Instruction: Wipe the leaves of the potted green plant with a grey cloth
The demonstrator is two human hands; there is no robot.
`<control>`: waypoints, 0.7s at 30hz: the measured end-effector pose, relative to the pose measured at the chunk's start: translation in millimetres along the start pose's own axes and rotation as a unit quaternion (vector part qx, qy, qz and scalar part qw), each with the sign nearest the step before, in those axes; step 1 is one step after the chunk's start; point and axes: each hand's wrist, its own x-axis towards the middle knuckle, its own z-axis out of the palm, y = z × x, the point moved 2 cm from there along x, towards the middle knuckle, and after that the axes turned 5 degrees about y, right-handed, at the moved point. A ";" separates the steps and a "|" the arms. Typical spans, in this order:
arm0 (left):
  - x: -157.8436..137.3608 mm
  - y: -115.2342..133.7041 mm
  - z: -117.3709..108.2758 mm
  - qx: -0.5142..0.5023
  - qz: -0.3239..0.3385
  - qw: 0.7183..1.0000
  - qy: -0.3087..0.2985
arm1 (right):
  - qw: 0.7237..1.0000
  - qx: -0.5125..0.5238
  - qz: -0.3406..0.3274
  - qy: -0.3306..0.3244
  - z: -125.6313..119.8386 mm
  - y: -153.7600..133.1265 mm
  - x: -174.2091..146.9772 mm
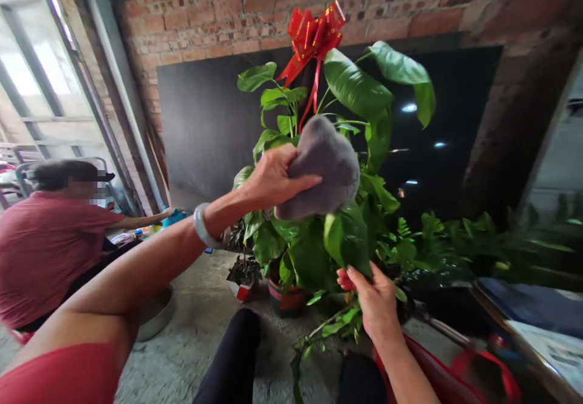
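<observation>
Potted plant (319, 234) leaf being wiped with a grey cloth (321, 170).
Cloth gripped by left hand (273, 179); leaf (350, 240) pinched by right hand (373, 301); hard rubbing could tear it.

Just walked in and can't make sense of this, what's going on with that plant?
A person seated on the floor presses a grey cloth in the left hand against the foliage of a potted plant topped with a red bow. The right hand holds a lower leaf from beneath. Another person in a red shirt sits at the left, reaching elsewhere.
</observation>
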 end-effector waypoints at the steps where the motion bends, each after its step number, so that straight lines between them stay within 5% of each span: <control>1: -8.9 -3.6 12.7 0.006 0.001 0.998 -0.055 | 1.000 -0.005 0.000 -0.004 -1.8 0.5 -2.4; 4: -50.9 -7.0 35.9 0.018 0.027 0.962 -0.270 | 1.000 -0.009 0.007 0.009 -13.9 -1.6 -4.5; 6: -68.8 -2.0 26.4 -0.002 0.033 0.948 -0.316 | 1.000 -0.008 0.007 0.021 -21.6 -5.3 -1.6; 8: -66.1 6.1 4.3 -0.045 0.016 0.964 -0.262 | 1.000 -0.015 -0.007 0.019 -23.2 -8.5 2.4; 11: -37.9 16.3 -17.4 -0.107 -0.022 0.991 -0.079 | 0.999 -0.028 -0.030 0.009 -11.3 -7.8 4.1; 14: -19.2 14.3 3.3 -0.121 -0.037 0.991 0.038 | 0.998 -0.045 -0.031 -0.009 6.0 -1.3 -3.4; 16: -26.1 6.1 33.4 -0.089 -0.018 0.994 -0.055 | 0.998 -0.060 -0.022 -0.030 5.4 3.2 -9.6; 18: -50.2 -5.3 57.5 -0.044 -0.004 0.975 -0.217 | 0.995 -0.089 -0.019 -0.033 -18.2 6.3 -11.0; 21: -98.7 -22.0 60.2 -0.038 -0.041 0.933 -0.357 | 0.974 -0.193 -0.047 0.104 -108.6 6.6 1.9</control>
